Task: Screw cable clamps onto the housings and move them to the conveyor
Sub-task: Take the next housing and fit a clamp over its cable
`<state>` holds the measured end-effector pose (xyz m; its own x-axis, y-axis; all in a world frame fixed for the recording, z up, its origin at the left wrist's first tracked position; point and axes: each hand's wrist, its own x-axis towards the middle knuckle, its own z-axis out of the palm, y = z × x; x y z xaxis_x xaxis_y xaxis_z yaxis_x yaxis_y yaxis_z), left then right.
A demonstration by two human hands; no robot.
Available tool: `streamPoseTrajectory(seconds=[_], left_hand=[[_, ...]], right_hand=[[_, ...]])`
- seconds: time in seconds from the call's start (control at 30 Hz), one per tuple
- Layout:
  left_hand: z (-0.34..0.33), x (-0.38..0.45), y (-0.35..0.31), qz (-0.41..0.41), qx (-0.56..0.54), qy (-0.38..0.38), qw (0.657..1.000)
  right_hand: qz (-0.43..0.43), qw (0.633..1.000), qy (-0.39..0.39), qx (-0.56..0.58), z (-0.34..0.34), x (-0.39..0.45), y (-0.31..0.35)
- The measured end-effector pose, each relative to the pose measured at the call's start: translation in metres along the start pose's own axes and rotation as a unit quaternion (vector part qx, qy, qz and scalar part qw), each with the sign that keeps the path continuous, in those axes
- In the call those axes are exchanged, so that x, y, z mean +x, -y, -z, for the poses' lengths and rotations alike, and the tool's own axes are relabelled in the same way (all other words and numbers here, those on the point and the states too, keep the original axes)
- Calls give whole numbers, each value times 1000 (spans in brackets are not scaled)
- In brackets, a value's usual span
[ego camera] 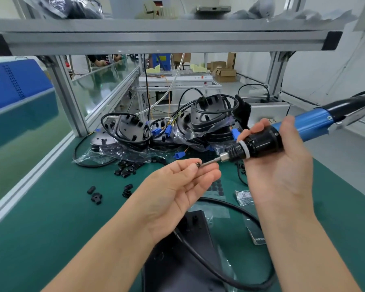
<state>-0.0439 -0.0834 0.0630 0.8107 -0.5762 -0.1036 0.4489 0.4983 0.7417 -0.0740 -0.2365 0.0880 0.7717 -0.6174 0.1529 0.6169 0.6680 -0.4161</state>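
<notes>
My right hand grips a blue and black electric screwdriver, its bit pointing left. My left hand is palm up and pinches a small screw at the tip of the bit. Below my hands a black housing lies on the green mat with a black cable looping over it. Loose black cable clamps lie in a pile further back, and a few more clamps sit to the left.
A heap of black housings with cables and blue connectors, some in plastic bags, fills the back of the bench. The green conveyor runs along the left behind an aluminium rail. A shelf frame hangs overhead. Small labelled bags lie at the right.
</notes>
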Motion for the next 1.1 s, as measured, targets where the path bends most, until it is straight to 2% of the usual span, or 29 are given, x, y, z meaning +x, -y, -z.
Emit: streamPoseTrajectory(seconds=[0.2,0.4,0.6,0.8,1.1], left_hand=[[3,-5,2,-7,-21,-1,1000],[1,-13,9,-23,11,-5,1000],[2,-16,11,-34,-54,-44,997],[-1,-20,12,-45,-77,-29,996],[1,-23,14,-73,-49,-36,995]], right_hand=[[4,1000,13,-11,1,-5,-6],[-2,1000,14,-7,2,-11,-11],[14,1000,19,-2,1,-15,-7],[-1,1000,15,1,1,-18,-8],[-2,1000,8,-6,1,-20,-13]])
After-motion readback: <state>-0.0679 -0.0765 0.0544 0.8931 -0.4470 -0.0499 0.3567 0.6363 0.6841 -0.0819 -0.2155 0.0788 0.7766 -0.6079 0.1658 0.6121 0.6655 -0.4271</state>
